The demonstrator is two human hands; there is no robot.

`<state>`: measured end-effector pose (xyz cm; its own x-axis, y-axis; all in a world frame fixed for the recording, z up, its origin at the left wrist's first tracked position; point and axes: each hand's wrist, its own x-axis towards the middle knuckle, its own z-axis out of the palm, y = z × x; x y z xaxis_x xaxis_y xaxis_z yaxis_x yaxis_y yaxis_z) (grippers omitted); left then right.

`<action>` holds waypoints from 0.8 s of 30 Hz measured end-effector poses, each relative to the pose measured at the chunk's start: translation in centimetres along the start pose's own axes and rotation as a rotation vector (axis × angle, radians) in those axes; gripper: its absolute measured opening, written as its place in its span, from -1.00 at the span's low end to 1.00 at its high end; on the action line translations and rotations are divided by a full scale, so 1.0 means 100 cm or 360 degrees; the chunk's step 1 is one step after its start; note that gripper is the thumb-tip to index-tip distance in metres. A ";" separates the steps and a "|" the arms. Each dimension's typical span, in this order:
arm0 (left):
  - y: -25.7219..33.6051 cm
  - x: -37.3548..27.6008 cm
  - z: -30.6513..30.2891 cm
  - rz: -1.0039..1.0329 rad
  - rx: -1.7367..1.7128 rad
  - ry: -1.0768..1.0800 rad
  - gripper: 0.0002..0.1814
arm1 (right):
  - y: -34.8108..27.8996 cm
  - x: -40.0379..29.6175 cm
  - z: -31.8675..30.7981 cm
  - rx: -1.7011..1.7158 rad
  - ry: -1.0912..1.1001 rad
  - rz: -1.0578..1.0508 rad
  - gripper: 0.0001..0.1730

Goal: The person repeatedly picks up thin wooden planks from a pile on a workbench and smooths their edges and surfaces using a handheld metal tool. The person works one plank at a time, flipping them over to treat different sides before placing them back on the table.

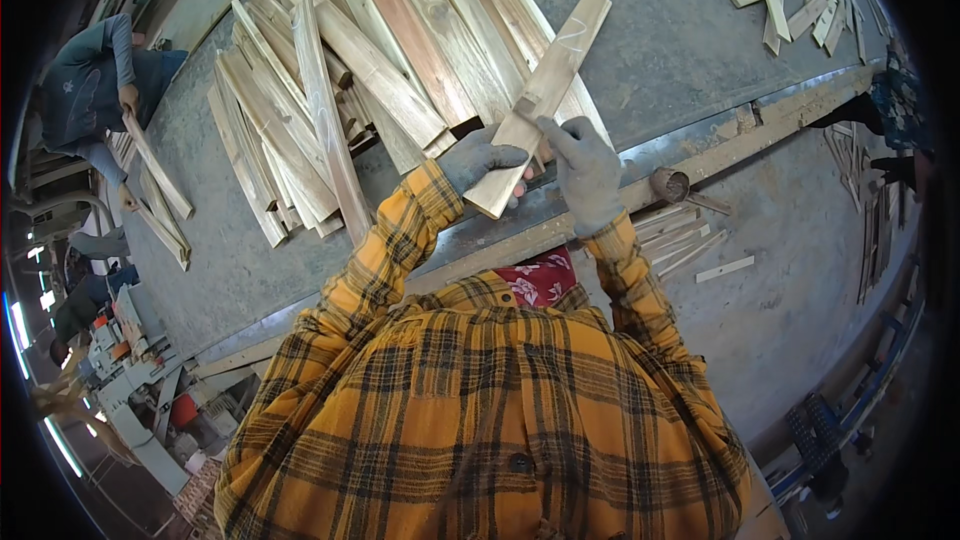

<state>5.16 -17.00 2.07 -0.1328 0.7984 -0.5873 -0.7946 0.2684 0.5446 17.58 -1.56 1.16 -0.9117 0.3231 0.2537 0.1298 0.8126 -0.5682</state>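
Note:
My left hand (480, 159), in a grey glove with bare fingertips showing, grips the lower end of a flat wooden board (564, 52). The board slants up and away to the right, with a pale chalk-like curl near its far end. My gloved right hand (589, 165) is at the board's right edge. Its fingers pinch a small flat brownish piece (525, 106) against the board's face; it resembles a scraper blade, though its handle is hidden. Beyond my hands, many loose wooden boards (420, 37) lie side by side in a heap on the grey tabletop (645, 52).
A small round brown cup (670, 184) sits at the table's wooden edge (720, 157), a stick beside it. Thin strips (675, 236) lie below on the floor. Another pile of strips (795, 0) occupies the far right. At left, a co-worker (97, 90) handles wooden strips (159, 165).

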 end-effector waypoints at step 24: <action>-0.015 0.018 0.020 0.0495 0.0936 0.1257 -0.03 | 0.035 0.088 -0.048 0.1097 0.0108 0.0969 -0.67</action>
<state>7.28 -14.90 1.38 -0.8029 0.3531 -0.4804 -0.2714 0.5010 0.8218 11.93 6.49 5.13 -0.7344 0.6456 -0.2092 0.2992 0.0313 -0.9537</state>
